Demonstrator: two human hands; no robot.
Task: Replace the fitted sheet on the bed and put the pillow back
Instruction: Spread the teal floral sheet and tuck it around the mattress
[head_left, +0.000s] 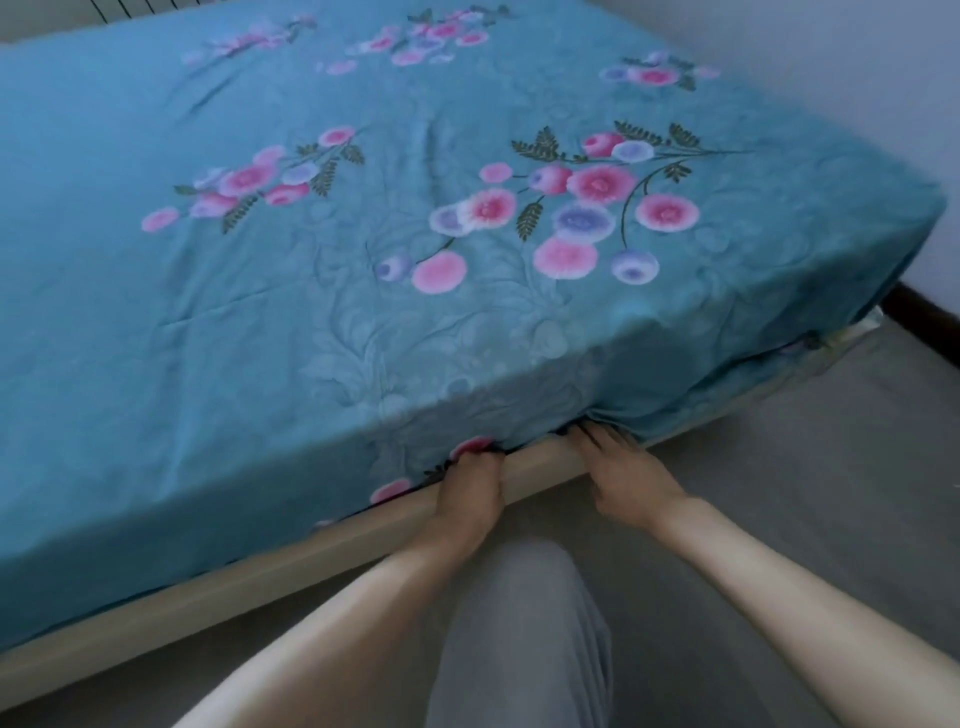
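The teal cotton fitted sheet w/ pink and lilac flower print (415, 260) is lying stretched over the mattress, covering the top and hanging down the near side to the pale wooden bed frame rail (291, 551). Left hand (470, 493) is pinching the bunched hem at the bottom edge, fingers curled into the fabric. Right hand (621, 470) is lying just beside it, fingers reaching under the gathered hem; can't tell if it's gripping or only pushing the cloth in.

Handling, as a guess: sheet is light, soft, wrinkly, prob. elastic at the hem, so it'll spring back if let go. Best hold is the hem itself, near the gathers, tucking between mattress and rail.

Around: grey floor (831, 467), white wall (883, 78) w/ dark skirting board (919, 312) close to the far corner, the person's grey trouser leg (519, 649) below. The rail sitting tight against the mattress is what's crowding the fingers. No pillow in view.
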